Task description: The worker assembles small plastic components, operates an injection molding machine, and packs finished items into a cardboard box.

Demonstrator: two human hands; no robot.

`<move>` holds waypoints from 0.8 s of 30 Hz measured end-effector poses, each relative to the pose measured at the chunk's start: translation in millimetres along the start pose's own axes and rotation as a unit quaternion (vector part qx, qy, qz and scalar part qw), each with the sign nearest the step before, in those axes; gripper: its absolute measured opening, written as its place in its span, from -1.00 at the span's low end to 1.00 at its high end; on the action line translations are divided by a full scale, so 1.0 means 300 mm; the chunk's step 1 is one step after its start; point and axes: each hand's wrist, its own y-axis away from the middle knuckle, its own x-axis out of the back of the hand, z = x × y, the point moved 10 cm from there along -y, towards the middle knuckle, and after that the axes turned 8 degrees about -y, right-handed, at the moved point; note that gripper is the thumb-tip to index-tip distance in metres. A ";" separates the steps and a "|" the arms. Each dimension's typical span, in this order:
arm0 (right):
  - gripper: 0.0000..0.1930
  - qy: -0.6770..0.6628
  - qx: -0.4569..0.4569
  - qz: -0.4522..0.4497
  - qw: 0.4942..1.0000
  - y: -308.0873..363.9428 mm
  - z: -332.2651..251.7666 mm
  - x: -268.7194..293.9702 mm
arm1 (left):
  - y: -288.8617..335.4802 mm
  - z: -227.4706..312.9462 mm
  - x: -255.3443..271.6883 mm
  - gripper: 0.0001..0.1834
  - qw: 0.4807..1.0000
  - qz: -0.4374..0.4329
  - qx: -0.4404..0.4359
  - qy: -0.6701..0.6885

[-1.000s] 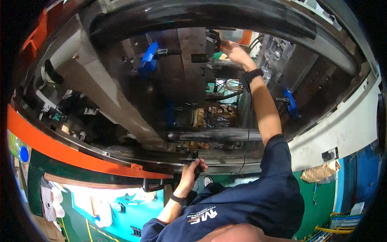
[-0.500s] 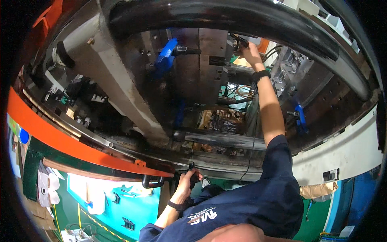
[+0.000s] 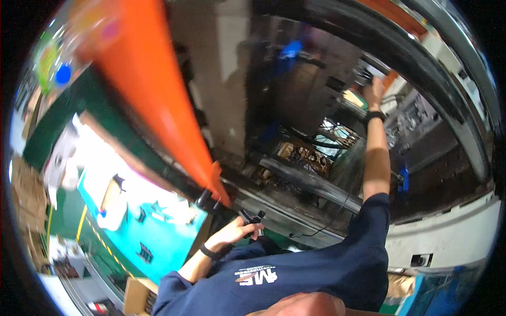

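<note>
Left hand: the left hand point(image 3: 238, 230) is curled round a small black part point(image 3: 252, 217), just in front of the body, fingers wrapped about it and one end poking up past them.
Black part: looks light and stiff to me, likely hard plastic or metal; I'd expect no trouble with weight, and the narrow body between thumb and fingers seems the sensible grip.
Right hand: the right hand point(image 3: 375, 93) is stretched deep into the machine, at a dark piece point(image 3: 363, 78); from here I cannot tell whether it pinches that piece or merely touches it.
Machine: a thick black bar point(image 3: 399, 52) crosses above the right hand and a lower metal bar point(image 3: 305, 178) runs near the forearm, so the arm has only the gap between them; a blue clamp point(image 3: 290, 50) sits off to the left, blurred.
Cable: a thin dark cable point(image 3: 311, 235) trails below the lower bar.
Left side: an orange panel point(image 3: 153, 95) stands between the machine and a turquoise counter point(image 3: 124, 242) carrying black pieces point(image 3: 144, 253).
</note>
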 end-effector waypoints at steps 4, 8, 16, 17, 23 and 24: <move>-0.76 0.242 0.176 0.008 0.954 0.055 0.185 0.201 | 0.108 0.044 0.019 -0.51 0.989 -0.100 0.025 -0.107; -0.49 -0.028 -0.215 0.098 0.971 0.323 -0.218 0.518 | 0.395 -0.049 0.198 -0.53 0.966 -0.015 0.097 -0.240; -0.85 -0.464 -0.003 -0.457 0.759 1.264 -1.721 0.200 | 0.994 -0.914 0.577 -0.63 0.803 0.274 0.387 -0.361; -0.84 -0.446 -0.104 -0.573 0.680 1.466 -1.826 0.047 | 1.087 -1.052 0.588 -0.64 0.776 0.301 0.423 -0.358; -0.74 -0.254 -0.151 -0.741 0.602 2.532 -1.913 -0.607 | 1.334 -1.255 0.635 -0.56 0.659 0.399 0.472 -0.429; -0.75 -0.239 -0.168 -0.747 0.597 2.613 -1.917 -0.657 | 1.327 -1.254 0.634 -0.53 0.661 0.387 0.467 -0.440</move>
